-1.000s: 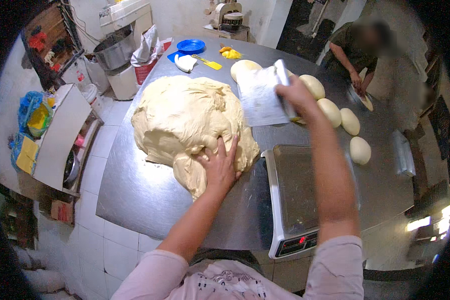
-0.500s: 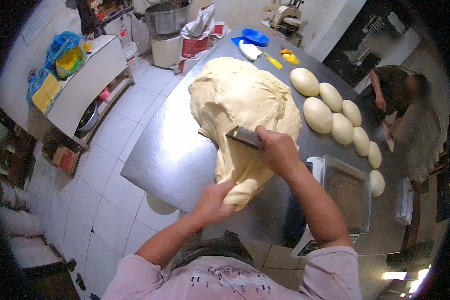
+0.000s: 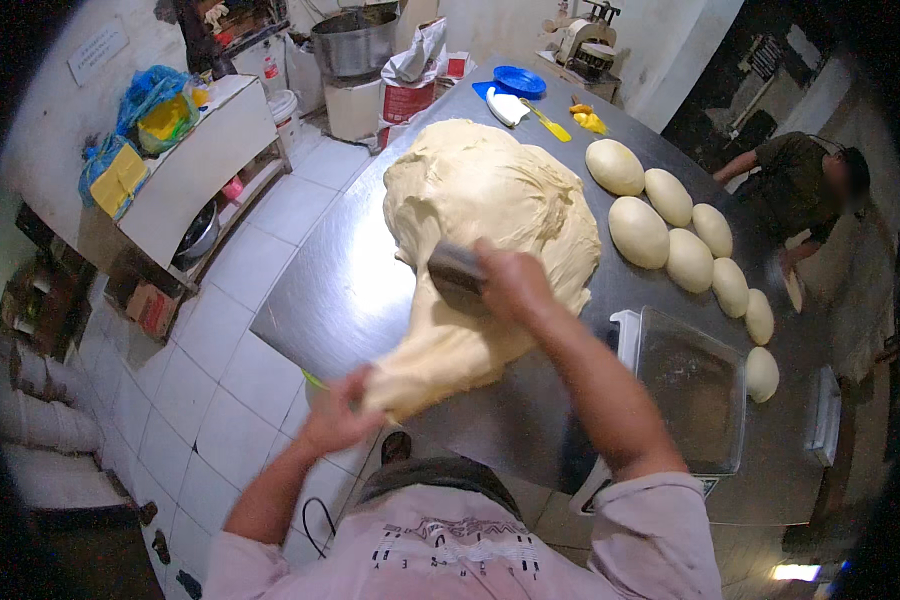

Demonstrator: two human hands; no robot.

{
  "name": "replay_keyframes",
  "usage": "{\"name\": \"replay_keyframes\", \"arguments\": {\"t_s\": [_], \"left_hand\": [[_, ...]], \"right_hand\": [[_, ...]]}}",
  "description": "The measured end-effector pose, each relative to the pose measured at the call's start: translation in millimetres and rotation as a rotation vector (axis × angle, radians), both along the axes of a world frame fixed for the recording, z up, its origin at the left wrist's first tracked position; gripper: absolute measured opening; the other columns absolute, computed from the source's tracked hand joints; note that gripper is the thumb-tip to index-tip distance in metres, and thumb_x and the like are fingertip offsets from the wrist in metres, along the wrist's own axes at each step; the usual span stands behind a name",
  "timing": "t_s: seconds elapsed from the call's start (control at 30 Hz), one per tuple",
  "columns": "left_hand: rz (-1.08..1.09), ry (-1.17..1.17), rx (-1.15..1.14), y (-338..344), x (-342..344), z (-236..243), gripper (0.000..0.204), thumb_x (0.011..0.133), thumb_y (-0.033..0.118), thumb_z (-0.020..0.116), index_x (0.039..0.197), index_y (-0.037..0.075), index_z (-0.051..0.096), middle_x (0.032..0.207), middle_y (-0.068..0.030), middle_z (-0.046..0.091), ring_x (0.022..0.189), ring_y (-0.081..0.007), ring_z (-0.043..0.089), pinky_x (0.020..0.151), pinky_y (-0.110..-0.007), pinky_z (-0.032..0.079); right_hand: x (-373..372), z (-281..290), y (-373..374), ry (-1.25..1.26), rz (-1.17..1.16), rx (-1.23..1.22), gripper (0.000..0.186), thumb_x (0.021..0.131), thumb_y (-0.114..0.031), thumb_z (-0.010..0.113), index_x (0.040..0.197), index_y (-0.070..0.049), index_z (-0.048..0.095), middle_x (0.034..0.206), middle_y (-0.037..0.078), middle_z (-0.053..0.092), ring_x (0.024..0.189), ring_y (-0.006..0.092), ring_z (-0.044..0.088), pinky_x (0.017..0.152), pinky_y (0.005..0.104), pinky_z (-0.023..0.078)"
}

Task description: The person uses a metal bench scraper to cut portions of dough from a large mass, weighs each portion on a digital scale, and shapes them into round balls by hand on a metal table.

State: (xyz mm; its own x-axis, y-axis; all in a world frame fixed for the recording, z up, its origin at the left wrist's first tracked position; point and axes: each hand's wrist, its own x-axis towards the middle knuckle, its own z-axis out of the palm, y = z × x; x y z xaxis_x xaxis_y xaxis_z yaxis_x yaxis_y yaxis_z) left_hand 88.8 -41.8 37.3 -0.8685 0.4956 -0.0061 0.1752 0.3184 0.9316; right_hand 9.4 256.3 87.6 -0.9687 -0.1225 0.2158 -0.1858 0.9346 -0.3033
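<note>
A large mass of pale dough [image 3: 490,190] lies on the steel table [image 3: 310,290]. My left hand [image 3: 342,412] grips a stretched tongue of this dough at the table's near left edge, its fingers closed round the end. My right hand [image 3: 515,285] is shut on a dough scraper [image 3: 457,268], whose metal blade presses against the dough where the stretched part joins the main mass. Motion blurs the right hand a little. Several smooth, round dough balls [image 3: 638,232] sit in rows to the right of the mass.
A scale with a clear tray [image 3: 690,390] stands at the table's right. At the far end lie a blue plate [image 3: 519,82], a white scraper [image 3: 507,107] and a yellow spatula [image 3: 546,120]. A co-worker [image 3: 805,190] is beyond the table's right side. A shelf unit [image 3: 205,150] stands left.
My left hand has moved left and slightly up, drawing the dough out into a longer tongue. My right hand and the scraper have shifted a little left. The co-worker's arms have moved.
</note>
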Motion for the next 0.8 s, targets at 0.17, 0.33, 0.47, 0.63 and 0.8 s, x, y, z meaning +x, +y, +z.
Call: {"name": "replay_keyframes", "arguments": {"t_s": [0.17,0.33,0.47,0.63,0.8], "left_hand": [[0.027,0.064,-0.314,38,-73,44,0.056,0.068,0.024,0.07,0.119,0.005,0.056,0.116,-0.0183,0.057,0.109,-0.0282,0.057,0.091,-0.035,0.045],[0.009,0.083,-0.195,99,-106,2,0.074,0.062,0.026,0.074,0.127,0.007,0.046,0.116,-0.0231,0.057,0.108,-0.0321,0.057,0.09,-0.037,0.046],[-0.111,-0.053,-0.232,116,-105,10,0.085,0.061,0.026,0.075,0.135,0.009,0.035,0.113,-0.0241,0.059,0.106,-0.0355,0.059,0.091,-0.039,0.047],[-0.24,0.011,-0.179,107,-57,6,0.066,0.064,0.03,0.076,0.12,0.008,0.049,0.103,-0.0205,0.063,0.098,-0.0378,0.06,0.083,-0.041,0.048],[-0.315,0.119,-0.082,91,-33,-5,0.05,0.067,0.031,0.074,0.106,0.006,0.056,0.095,-0.0196,0.063,0.091,-0.0398,0.06,0.077,-0.044,0.048]], "right_hand": [[49,19,50,0.047,-0.131,-0.095,0.031,0.074,-0.012,0.065,0.099,-0.003,0.049,0.077,0.023,0.062,0.075,0.0417,0.062,0.063,0.0482,0.049],[101,42,93,0.193,-0.282,-0.314,0.038,0.075,-0.013,0.066,0.108,-0.002,0.049,0.076,0.022,0.064,0.072,0.0385,0.065,0.062,0.0458,0.051],[113,31,79,-0.044,-0.224,-0.266,0.036,0.072,-0.007,0.066,0.105,-0.004,0.052,0.08,0.023,0.063,0.077,0.0386,0.065,0.065,0.0438,0.051],[72,1,42,-0.019,-0.068,-0.168,0.038,0.069,-0.006,0.067,0.104,-0.005,0.052,0.081,0.022,0.062,0.078,0.0413,0.061,0.065,0.0432,0.049],[25,-2,-4,-0.108,0.154,-0.006,0.022,0.075,-0.01,0.06,0.093,-0.006,0.049,0.076,0.018,0.063,0.074,0.0396,0.062,0.062,0.0464,0.048]]}}
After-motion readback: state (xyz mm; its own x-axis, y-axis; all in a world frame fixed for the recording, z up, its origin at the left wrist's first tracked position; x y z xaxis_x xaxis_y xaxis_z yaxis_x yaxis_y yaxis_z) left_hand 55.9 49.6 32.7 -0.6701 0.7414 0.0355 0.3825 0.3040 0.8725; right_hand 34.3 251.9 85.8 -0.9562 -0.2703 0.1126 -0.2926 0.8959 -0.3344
